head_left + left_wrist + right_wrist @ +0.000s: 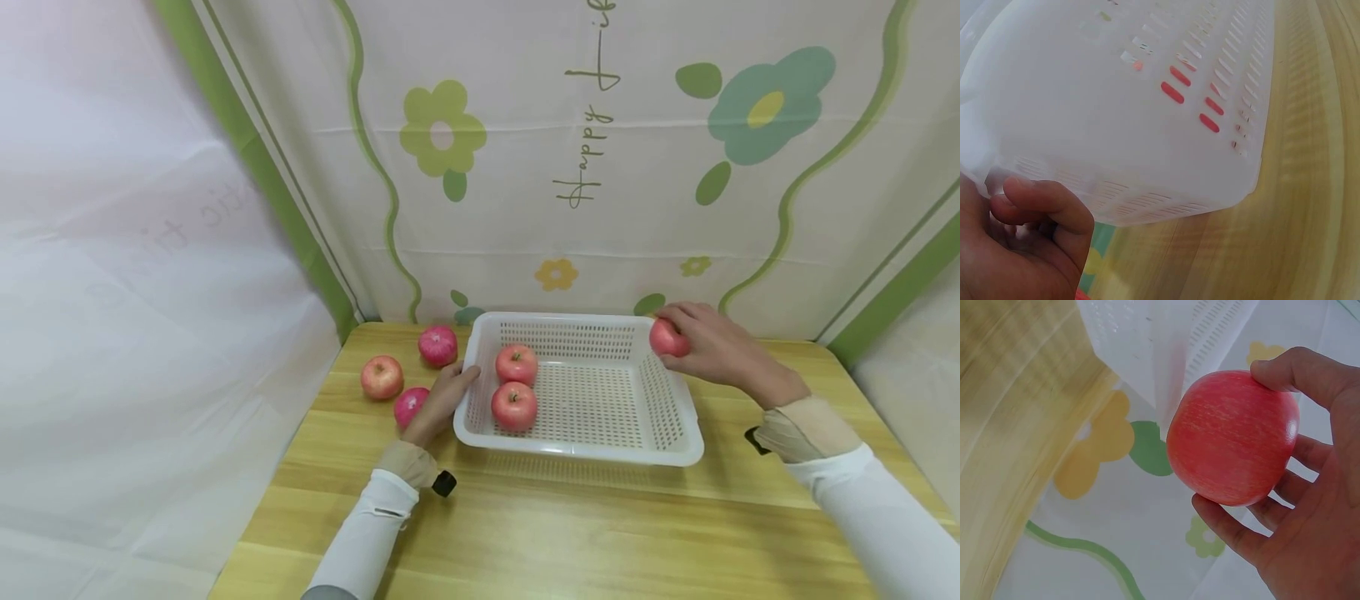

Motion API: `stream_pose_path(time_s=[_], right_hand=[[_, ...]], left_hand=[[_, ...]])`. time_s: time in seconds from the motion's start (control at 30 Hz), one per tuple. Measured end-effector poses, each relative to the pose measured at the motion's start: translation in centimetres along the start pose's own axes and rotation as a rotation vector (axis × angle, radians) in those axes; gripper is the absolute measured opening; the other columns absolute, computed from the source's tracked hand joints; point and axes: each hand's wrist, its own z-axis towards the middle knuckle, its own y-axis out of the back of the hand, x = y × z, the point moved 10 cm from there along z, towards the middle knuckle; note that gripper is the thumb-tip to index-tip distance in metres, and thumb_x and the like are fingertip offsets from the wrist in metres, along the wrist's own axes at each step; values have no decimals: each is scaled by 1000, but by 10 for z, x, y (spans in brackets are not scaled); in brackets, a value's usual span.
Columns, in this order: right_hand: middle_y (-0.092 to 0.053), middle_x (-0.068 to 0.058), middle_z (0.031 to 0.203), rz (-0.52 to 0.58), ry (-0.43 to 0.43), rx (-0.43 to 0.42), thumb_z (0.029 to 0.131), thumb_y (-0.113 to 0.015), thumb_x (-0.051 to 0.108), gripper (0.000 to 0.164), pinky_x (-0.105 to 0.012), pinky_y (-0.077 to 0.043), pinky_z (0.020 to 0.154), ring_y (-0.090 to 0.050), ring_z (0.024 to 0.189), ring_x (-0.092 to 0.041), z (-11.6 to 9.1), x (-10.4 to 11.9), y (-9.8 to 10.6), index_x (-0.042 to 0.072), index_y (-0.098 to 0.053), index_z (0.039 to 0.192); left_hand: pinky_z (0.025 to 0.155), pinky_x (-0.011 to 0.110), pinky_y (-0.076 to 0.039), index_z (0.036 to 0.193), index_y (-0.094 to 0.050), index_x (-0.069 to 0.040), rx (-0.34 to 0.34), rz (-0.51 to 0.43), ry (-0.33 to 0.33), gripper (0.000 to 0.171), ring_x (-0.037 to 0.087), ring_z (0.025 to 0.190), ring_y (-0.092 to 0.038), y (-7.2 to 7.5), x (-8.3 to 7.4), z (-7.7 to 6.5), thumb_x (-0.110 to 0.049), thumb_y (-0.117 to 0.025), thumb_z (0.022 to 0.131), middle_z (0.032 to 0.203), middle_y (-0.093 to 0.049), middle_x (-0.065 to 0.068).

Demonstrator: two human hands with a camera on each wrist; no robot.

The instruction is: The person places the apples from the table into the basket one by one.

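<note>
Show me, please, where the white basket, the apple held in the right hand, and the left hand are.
White basket [573, 451]: head view, on its near rim.
Held apple [1232, 440]: right wrist view, middle of its red skin.
Left hand [444, 398]: head view, back of the hand.

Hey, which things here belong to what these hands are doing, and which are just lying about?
In the job, judging by the hands:
white slotted basket, gripped by the left hand
red apple, held in the right hand
two apples inside the basket

Apparently just lying about:
yellowish-red apple, left of the basket
two dark-pink fruits near it
</note>
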Motion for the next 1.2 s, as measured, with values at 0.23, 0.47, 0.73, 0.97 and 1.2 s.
stream_pose_path(time_s=[0.23,0.47,0.73,0.97,1.2], right_hand=[[-59,-25,141,13,34,-7,85,-82,21,65,-58,-56,87,-56,123,-45,3,10,-5,3,-59,144],[-61,-24,139,13,55,-21,85,-82,19,64,-58,-56,89,-57,122,-44,10,16,-7,2,-59,142],[-59,-23,144,20,60,-3,86,-82,22,66,-58,-57,91,-56,127,-45,16,24,-10,2,-59,145],[-58,-23,145,8,64,18,87,-81,23,66,-58,-58,91,-57,125,-42,22,27,-16,3,-59,145],[-58,-21,144,3,83,32,87,-81,24,63,-56,-59,88,-58,123,-39,26,34,-20,5,-60,144]], left_hand=[[93,49,-64,153,-49,5,-2,5,3,52,42,120,-71,0,1,-1,-27,-47,111,137,-65,31],[93,47,-65,153,-50,2,-12,16,15,52,40,120,-72,2,2,1,-28,-48,111,137,-66,28],[91,44,-65,152,-52,1,-9,23,14,50,34,116,-73,2,2,1,-29,-47,112,136,-67,26],[92,46,-65,151,-53,1,-9,18,-1,50,35,118,-72,1,-2,0,-29,-48,112,137,-66,27],[94,47,-64,151,-54,1,-15,18,-12,50,38,120,-71,1,0,1,-29,-49,112,137,-66,27]])
